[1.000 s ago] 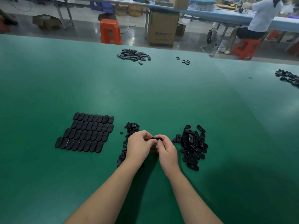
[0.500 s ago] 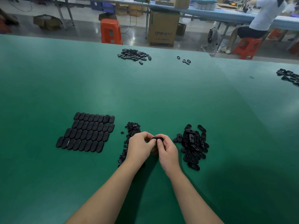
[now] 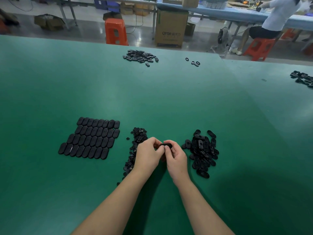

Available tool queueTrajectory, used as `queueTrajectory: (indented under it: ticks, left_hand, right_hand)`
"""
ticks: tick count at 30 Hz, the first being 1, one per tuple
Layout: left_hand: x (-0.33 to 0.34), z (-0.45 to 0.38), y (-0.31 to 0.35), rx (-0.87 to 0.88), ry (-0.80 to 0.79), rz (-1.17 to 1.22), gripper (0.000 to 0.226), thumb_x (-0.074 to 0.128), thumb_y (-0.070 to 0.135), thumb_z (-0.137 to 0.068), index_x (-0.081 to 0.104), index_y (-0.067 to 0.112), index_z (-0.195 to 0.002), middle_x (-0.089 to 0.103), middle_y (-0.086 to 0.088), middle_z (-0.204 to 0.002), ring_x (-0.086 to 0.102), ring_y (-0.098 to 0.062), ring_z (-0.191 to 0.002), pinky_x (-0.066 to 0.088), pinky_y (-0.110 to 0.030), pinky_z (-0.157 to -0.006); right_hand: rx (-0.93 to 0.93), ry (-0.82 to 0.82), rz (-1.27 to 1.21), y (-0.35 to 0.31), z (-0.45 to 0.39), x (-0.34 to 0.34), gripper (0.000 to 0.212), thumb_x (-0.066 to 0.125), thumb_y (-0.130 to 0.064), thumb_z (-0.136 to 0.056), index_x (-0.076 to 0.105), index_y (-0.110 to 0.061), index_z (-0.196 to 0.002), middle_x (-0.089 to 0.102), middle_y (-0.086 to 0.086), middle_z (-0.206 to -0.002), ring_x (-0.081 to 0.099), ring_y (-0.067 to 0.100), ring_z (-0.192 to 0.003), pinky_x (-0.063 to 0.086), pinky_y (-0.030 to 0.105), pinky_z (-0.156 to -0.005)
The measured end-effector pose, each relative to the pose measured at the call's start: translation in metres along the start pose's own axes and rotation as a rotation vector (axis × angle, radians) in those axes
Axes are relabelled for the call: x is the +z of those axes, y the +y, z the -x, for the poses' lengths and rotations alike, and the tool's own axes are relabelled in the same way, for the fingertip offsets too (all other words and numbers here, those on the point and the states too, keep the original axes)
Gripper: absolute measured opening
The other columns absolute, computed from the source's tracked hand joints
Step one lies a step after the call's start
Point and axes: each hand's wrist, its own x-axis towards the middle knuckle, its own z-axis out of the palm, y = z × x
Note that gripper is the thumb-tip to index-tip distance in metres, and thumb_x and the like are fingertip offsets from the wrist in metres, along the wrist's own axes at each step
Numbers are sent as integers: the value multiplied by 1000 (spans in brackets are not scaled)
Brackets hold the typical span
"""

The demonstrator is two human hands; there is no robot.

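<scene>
A wide green table (image 3: 50, 82) fills most of the view, and beyond its far edge lies a grey workshop floor. From left to right the floor holds an orange stool (image 3: 116, 32), a cardboard box (image 3: 171, 29), a small fan (image 3: 221, 38) and a seated person (image 3: 274, 19) on a second stool (image 3: 259, 48) at a blue bench (image 3: 237, 14). On the table, at the left, black oval caps are laid in neat rows (image 3: 89, 139), touching one another. Just right of them is a narrow strip of small black bits (image 3: 138, 138), partly covered by the left hand (image 3: 149, 154). Farther back lie another dark pile (image 3: 140, 55) and a few loose rings (image 3: 193, 61). The view's right edge cuts off one more cluster (image 3: 303, 78). The small bits are too fine to tell apart, and the print on the box is blurred. The left hand and the right hand (image 3: 177, 158) meet just above the table in the near middle, between the strip and a loose heap of oval pieces (image 3: 202, 151). Both have their fingers curled inward, and thumbs and fingertips pinch one black piece (image 3: 166, 145) between them. Only its upper edge shows, a dark, rounded, elongated shape lying level across the fingertips. The rest is hidden behind the fingers, so its underside and any hole in it cannot be seen.
</scene>
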Motion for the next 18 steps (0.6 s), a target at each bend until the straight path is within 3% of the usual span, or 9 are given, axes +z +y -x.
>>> queueTrajectory:
  ticks: [6,12,18]
  left_hand:
    - [0,-2,-1,20,-11,-13,2,67,22,-88,68,22,-86,66,14,-78,59,4,-72,42,-7,-62]
    - [1,-1,-3,158,-31,-78,9,61,15,-93,69,20,-96,66,12,-87,56,0,-71,39,-8,-63]
    - [-3,0,-12,275,-33,-221,27,57,19,-96,59,19,-123,65,3,-104,62,-17,-94,50,-31,-83]
  right_hand:
    - [-19,3,10,1,0,0,19,59,-12,-99,69,-28,-101,76,-6,-97,71,13,-97,57,41,-92]
    - [-7,30,36,1,-1,0,15,59,-15,-101,64,-28,-95,74,-11,-89,69,6,-83,55,25,-76]
    - [19,-30,56,-1,0,0,14,58,-18,-102,65,-29,-96,74,-8,-85,68,7,-75,54,30,-69]
